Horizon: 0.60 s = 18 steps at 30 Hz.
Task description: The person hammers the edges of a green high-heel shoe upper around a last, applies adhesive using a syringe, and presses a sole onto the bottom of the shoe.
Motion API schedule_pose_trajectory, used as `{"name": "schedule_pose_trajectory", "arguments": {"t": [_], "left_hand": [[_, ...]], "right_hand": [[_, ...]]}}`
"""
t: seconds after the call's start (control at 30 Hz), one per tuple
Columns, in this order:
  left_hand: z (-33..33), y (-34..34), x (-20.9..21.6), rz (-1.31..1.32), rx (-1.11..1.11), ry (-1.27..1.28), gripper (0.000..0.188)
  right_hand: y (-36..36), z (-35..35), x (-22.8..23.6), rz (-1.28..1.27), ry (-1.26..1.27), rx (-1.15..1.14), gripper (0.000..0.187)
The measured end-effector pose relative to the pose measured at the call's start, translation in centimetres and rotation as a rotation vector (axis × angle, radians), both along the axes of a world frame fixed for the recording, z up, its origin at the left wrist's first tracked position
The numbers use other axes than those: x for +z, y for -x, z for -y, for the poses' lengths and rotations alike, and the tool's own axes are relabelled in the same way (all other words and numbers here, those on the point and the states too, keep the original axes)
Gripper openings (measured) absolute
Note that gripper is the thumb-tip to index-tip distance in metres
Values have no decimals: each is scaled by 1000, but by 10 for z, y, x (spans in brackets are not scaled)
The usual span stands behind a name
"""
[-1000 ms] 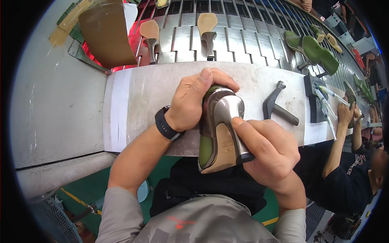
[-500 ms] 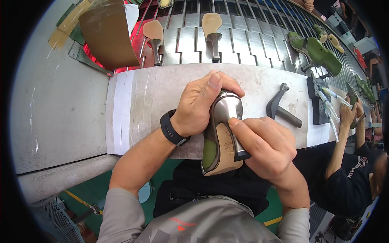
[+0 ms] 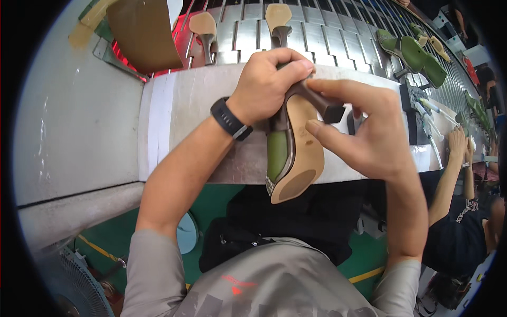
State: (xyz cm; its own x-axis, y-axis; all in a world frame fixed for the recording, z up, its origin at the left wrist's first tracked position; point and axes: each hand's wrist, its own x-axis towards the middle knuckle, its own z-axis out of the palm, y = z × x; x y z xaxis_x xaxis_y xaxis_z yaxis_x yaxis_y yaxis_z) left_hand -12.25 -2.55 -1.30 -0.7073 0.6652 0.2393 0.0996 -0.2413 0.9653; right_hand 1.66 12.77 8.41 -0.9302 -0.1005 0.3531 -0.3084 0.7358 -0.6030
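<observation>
Between my hands is a high-heeled shoe (image 3: 303, 113), its tan sole facing up, with a green upper and a dark metallic heel. The toe points toward me and the heel sticks out to the right. My left hand (image 3: 269, 84) is closed around the back end of the shoe, covering it. My right hand (image 3: 369, 127) straddles the heel, index fingertip at the heel's base and thumb at the edge of the sole. Behind this hand only a dark bit of the hammer (image 3: 353, 122) on the bench shows.
The pale bench (image 3: 211, 158) borders a roller conveyor (image 3: 248, 37). On it stand a tan-soled shoe part (image 3: 203, 31), another (image 3: 278, 18), and green heeled shoes (image 3: 420, 55). A black block (image 3: 409, 111) with syringes (image 3: 430, 129) lies right. A co-worker's arm (image 3: 449, 174) is beyond; a fan (image 3: 79, 285) stands lower left.
The shoe has moved up and away from me, and its heel has swung out to the right. My right hand has shifted up and right, its index finger and thumb spread farther apart.
</observation>
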Motion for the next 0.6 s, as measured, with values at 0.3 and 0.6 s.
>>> {"name": "schedule_pose_trajectory", "arguments": {"t": [0.3,0.6], "left_hand": [[-8,5,-19,-73,-33,-30,51],[-14,0,-14,-185,-11,95,44]], "right_hand": [[18,18,-12,2,-357,-228,27],[13,22,-25,5,-169,-346,24]]}}
